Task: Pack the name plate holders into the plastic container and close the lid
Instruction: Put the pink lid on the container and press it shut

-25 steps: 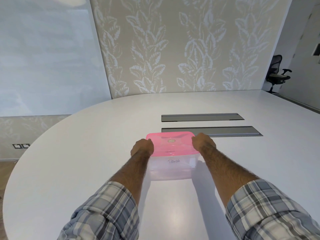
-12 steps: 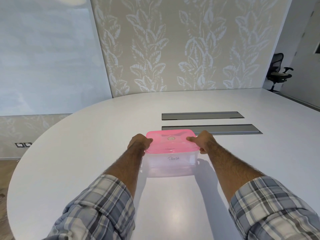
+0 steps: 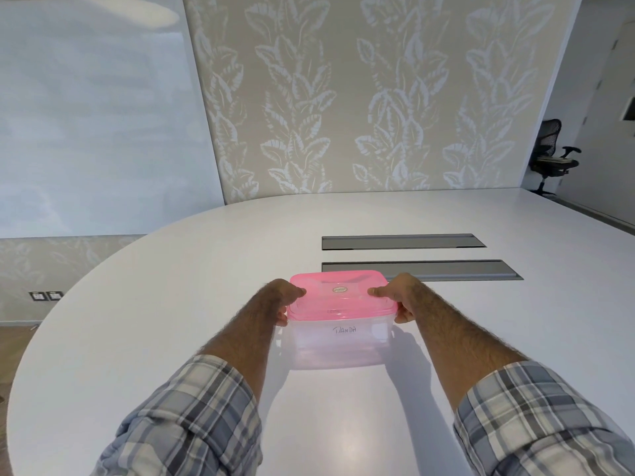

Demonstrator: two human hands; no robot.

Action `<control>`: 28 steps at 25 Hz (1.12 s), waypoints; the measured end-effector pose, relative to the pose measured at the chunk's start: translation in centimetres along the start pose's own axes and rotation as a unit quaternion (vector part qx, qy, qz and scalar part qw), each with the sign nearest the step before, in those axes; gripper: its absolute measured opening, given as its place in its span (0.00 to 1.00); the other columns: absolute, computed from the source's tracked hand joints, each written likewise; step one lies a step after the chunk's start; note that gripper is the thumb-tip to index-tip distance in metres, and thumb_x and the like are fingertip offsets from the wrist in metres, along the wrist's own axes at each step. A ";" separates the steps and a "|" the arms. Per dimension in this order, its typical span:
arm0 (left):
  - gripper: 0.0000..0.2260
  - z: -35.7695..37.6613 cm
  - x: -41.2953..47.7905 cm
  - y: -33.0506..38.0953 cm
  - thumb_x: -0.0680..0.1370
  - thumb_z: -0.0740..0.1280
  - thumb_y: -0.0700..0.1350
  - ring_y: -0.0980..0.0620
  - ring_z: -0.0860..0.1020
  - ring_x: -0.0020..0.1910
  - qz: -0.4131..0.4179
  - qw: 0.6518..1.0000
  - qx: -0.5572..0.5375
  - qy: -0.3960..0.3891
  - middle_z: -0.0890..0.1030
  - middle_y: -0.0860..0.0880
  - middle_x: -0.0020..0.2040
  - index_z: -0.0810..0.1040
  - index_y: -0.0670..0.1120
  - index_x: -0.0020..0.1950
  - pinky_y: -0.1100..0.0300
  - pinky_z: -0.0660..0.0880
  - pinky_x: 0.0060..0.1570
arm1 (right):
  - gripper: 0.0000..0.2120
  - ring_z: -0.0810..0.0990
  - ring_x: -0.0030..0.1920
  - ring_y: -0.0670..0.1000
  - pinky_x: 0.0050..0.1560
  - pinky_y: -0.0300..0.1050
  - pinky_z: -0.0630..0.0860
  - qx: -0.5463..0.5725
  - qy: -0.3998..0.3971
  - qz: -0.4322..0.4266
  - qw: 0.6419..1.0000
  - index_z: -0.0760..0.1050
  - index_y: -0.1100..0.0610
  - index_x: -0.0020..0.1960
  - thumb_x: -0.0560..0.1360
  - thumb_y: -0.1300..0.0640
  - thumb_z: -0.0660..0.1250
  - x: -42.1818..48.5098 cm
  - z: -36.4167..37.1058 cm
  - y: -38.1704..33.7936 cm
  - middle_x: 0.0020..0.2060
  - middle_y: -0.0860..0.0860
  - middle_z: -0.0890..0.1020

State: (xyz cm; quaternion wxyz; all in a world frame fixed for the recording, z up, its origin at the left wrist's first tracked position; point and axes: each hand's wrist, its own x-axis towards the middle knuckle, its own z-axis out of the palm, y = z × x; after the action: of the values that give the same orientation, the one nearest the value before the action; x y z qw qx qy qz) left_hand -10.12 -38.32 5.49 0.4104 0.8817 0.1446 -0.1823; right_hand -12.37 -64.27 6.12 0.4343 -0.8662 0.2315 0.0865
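Overhead, white table [image 3: 171,304], leafy wallpaper [image 3: 343,97].

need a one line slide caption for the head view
Both hands, left hand and right hand, grip the ends of the pink lid on the clear plastic container on a white table.

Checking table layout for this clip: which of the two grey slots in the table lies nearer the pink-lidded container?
The nearer grey slot, the longer one. It runs just behind the container's pink lid and the right hand; the shorter slot lies farther back.
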 end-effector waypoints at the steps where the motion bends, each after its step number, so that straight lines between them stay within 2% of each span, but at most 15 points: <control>1: 0.22 0.5 0.1 0.0 0.80 0.66 0.55 0.43 0.78 0.45 0.002 1.000 -0.013 0.003 0.78 0.39 0.57 0.72 0.39 0.65 0.54 0.77 0.33 | 0.22 0.76 0.29 0.54 0.30 0.48 0.77 -0.001 -0.002 0.000 1.000 0.71 0.64 0.40 0.69 0.50 0.79 0.2 0.0 -0.1 0.32 0.58 0.76; 5: 0.23 1.6 0.7 0.2 0.80 0.66 0.56 0.40 0.78 0.45 0.042 0.997 -0.024 0.067 0.79 0.39 0.57 0.75 0.36 0.60 0.52 0.79 0.34 | 0.25 0.79 0.32 0.57 0.33 0.53 0.82 0.037 0.016 0.003 0.999 0.73 0.65 0.50 0.66 0.50 0.81 1.2 0.5 -0.1 0.39 0.61 0.79; 7: 0.24 1.6 1.2 0.2 0.79 0.66 0.57 0.41 0.80 0.39 0.063 0.991 -0.028 0.111 0.81 0.40 0.57 0.76 0.36 0.58 0.49 0.82 0.42 | 0.29 0.82 0.33 0.58 0.38 0.62 0.83 0.070 0.026 0.009 0.997 0.74 0.67 0.52 0.63 0.49 0.82 1.8 0.8 -0.1 0.41 0.61 0.82; 8: 0.25 1.8 1.3 0.1 0.80 0.64 0.59 0.43 0.80 0.35 0.055 0.990 -0.037 0.123 0.81 0.40 0.57 0.76 0.36 0.59 0.48 0.83 0.45 | 0.32 0.83 0.34 0.59 0.38 0.63 0.83 0.079 0.036 0.013 0.996 0.75 0.67 0.54 0.63 0.47 0.81 1.8 1.0 -0.1 0.43 0.62 0.83; 10: 0.29 2.4 1.5 -0.2 0.81 0.56 0.63 0.45 0.79 0.32 0.009 0.991 -0.057 0.120 0.80 0.43 0.53 0.76 0.39 0.63 0.49 0.83 0.46 | 0.34 0.82 0.33 0.58 0.38 0.59 0.84 0.077 0.042 0.025 0.996 0.74 0.65 0.60 0.67 0.40 0.76 1.3 1.3 -0.2 0.44 0.62 0.82; 12: 0.32 3.0 1.6 -0.3 0.80 0.49 0.66 0.45 0.81 0.34 -0.018 0.990 -0.069 0.119 0.78 0.45 0.43 0.76 0.41 0.63 0.49 0.83 0.48 | 0.35 0.80 0.33 0.56 0.36 0.50 0.82 0.066 0.022 0.043 0.997 0.71 0.59 0.68 0.73 0.33 0.65 1.1 1.8 -0.1 0.49 0.60 0.80; 15: 0.32 3.2 2.0 -0.4 0.80 0.46 0.66 0.45 0.82 0.36 -0.013 0.989 -0.065 0.132 0.78 0.44 0.38 0.76 0.42 0.62 0.48 0.82 0.50 | 0.34 0.79 0.38 0.53 0.39 0.46 0.80 0.049 0.028 0.039 0.998 0.68 0.54 0.73 0.77 0.32 0.53 1.1 2.5 0.0 0.55 0.55 0.77; 17: 0.30 2.8 2.1 -0.3 0.81 0.47 0.64 0.45 0.81 0.34 -0.009 0.991 -0.063 0.117 0.79 0.43 0.42 0.75 0.42 0.62 0.51 0.82 0.46 | 0.33 0.81 0.40 0.54 0.43 0.49 0.82 0.023 0.042 0.033 0.998 0.68 0.54 0.73 0.78 0.33 0.52 1.4 2.5 -0.2 0.55 0.55 0.78; 19: 0.26 2.0 2.1 -0.1 0.82 0.50 0.62 0.45 0.78 0.32 -0.007 0.993 -0.069 0.094 0.78 0.41 0.47 0.73 0.42 0.62 0.55 0.80 0.39 | 0.32 0.80 0.40 0.55 0.43 0.48 0.80 -0.001 0.035 0.027 0.999 0.67 0.55 0.73 0.78 0.34 0.53 1.5 2.1 -0.4 0.57 0.56 0.78; 22: 0.21 0.9 2.9 0.5 0.82 0.59 0.53 0.43 0.77 0.37 0.044 0.994 -0.044 0.093 0.77 0.40 0.47 0.74 0.36 0.60 0.51 0.79 0.43 | 0.26 0.75 0.45 0.55 0.55 0.53 0.79 -0.057 0.064 -0.023 0.996 0.73 0.59 0.64 0.78 0.40 0.61 2.3 1.3 -1.1 0.49 0.56 0.75; 23: 0.18 0.7 3.0 0.7 0.81 0.62 0.50 0.42 0.77 0.40 0.054 0.992 -0.053 0.096 0.77 0.41 0.46 0.76 0.35 0.59 0.51 0.78 0.44 | 0.21 0.76 0.45 0.56 0.55 0.52 0.79 -0.060 0.081 -0.041 0.994 0.75 0.60 0.59 0.77 0.43 0.65 2.6 1.1 -1.3 0.47 0.56 0.77; 25: 0.13 0.5 3.2 1.0 0.79 0.65 0.44 0.43 0.76 0.44 0.063 0.990 -0.075 0.101 0.77 0.41 0.47 0.77 0.35 0.55 0.52 0.77 0.45 | 0.17 0.79 0.46 0.58 0.48 0.46 0.77 -0.056 0.106 -0.059 0.991 0.77 0.62 0.53 0.74 0.49 0.70 2.8 1.1 -1.6 0.49 0.57 0.81; 28: 0.12 0.4 3.4 1.0 0.77 0.69 0.46 0.42 0.79 0.49 0.074 0.988 -0.057 0.127 0.79 0.40 0.49 0.77 0.37 0.52 0.52 0.77 0.50 | 0.12 0.81 0.46 0.58 0.45 0.44 0.76 -0.044 0.109 -0.052 0.992 0.77 0.61 0.48 0.72 0.52 0.72 3.0 1.2 -1.7 0.49 0.57 0.83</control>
State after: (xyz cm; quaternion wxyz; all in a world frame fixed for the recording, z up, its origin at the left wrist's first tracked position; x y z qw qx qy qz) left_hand -6.72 -38.88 4.45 0.4508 0.8811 0.1399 -0.0296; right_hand -8.85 -63.47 5.52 0.3717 -0.8998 0.2277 -0.0206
